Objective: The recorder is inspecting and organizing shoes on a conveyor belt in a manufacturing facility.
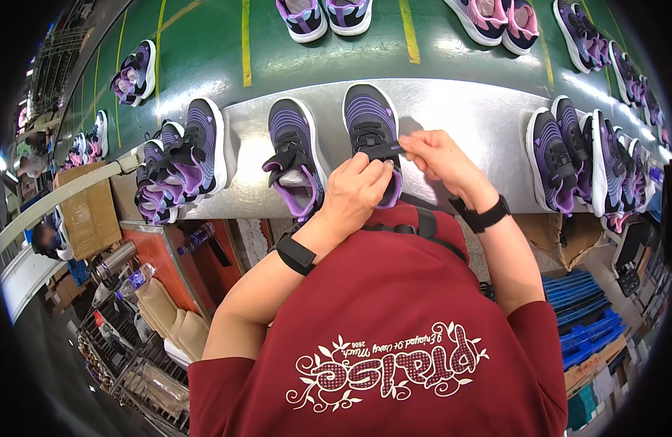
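Both hands work one dark purple sneaker (370, 127) standing on the metal shelf (467, 124). The left hand (356, 193) lies curled over its heel end, pressing it down, while the right hand (439, 156) pinches the end of the black strap (376, 149) across the instep. The step in hand looks like closing that strap — the next move would call for a steady hold and a flat press (its mate (294, 156), just left of the left hand, gapes open).
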Demonstrator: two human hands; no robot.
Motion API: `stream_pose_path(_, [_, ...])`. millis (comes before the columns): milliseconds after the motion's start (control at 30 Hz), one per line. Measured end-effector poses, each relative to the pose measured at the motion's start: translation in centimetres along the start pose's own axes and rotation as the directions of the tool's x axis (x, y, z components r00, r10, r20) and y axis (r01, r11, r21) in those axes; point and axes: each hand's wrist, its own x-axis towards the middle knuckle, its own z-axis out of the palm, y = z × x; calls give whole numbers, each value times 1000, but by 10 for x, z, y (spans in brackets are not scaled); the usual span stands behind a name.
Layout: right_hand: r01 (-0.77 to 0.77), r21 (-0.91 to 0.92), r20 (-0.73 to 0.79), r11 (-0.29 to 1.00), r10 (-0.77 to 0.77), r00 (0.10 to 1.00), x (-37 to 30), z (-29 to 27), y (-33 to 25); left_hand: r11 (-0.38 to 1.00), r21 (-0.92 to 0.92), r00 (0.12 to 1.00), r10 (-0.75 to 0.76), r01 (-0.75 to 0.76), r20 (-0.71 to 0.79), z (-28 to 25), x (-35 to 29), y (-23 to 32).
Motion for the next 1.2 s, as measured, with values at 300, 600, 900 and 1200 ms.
stream_pose_path(300, [-83,229,57,970,72,996,0,2,34,1000,2,1000,-3,3,-1,0,2,1])
stream_pose_path(600, [-247,124,114,961,234,966,22,-8,61,999,-45,999,-4,1,-46,5,5,-2])
stream_pose_path(900, [472,-142,-290,870,-493,820,-5,25,64,985,-162,995,-76,64,-69,-16,-16,1])
stream_pose_path(1200, [154,-651,-164,743,-336,928,-15,36,42,546,-483,429,-837,684,-338,-31,-115,-24])
